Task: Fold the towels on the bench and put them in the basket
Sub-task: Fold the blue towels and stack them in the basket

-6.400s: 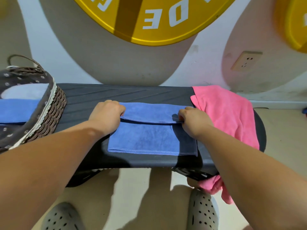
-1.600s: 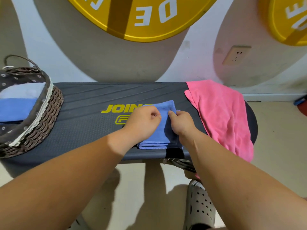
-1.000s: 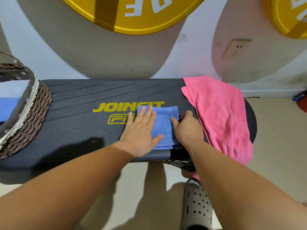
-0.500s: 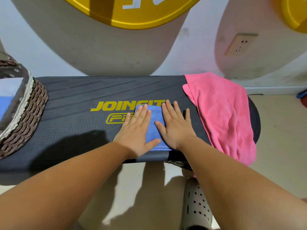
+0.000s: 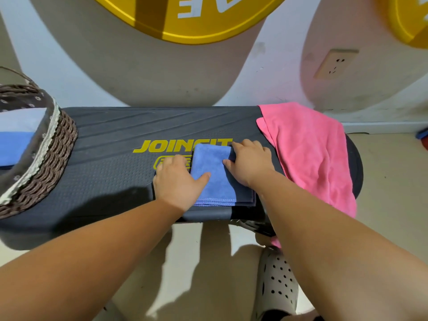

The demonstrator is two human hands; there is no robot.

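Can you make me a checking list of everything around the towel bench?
Surface: dark bench with yellow lettering.
Job's things: folded blue towel near the front edge; pink towel unfolded, draped over the right end; basket at the left end, cloth inside.
Clutter: nothing seen.
Hands: left hand and right hand grip the blue towel's sides, thumbs on top.
Cables: nothing seen.
Surroundings: wall socket, yellow disc, a shoe on the floor.
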